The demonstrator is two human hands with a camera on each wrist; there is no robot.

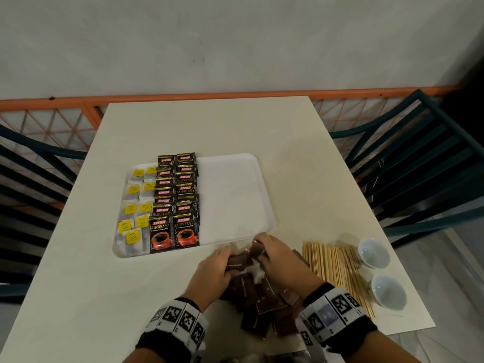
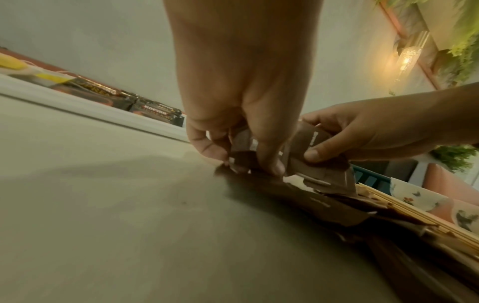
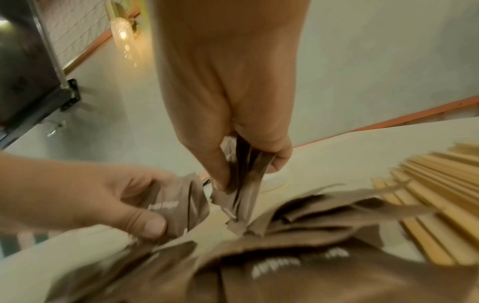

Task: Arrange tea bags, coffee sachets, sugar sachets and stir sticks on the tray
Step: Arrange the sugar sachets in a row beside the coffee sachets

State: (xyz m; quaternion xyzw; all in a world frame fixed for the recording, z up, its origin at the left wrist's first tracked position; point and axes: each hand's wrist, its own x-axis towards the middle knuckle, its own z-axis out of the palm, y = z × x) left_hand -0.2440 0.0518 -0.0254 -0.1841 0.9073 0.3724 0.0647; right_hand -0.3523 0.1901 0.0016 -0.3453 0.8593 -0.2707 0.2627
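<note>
A white tray holds yellow-tagged tea bags in its left part and dark coffee sachets beside them; its right half is bare. In front of it lies a loose heap of brown sugar sachets. My left hand grips a small bunch of brown sugar sachets over the heap. My right hand pinches another bunch of sugar sachets upright between thumb and fingers. Wooden stir sticks lie in a row right of the heap.
Two small pale cups stand near the table's right edge beyond the sticks. Dark slatted chairs flank the table on both sides. An orange railing and a wall close off the far end.
</note>
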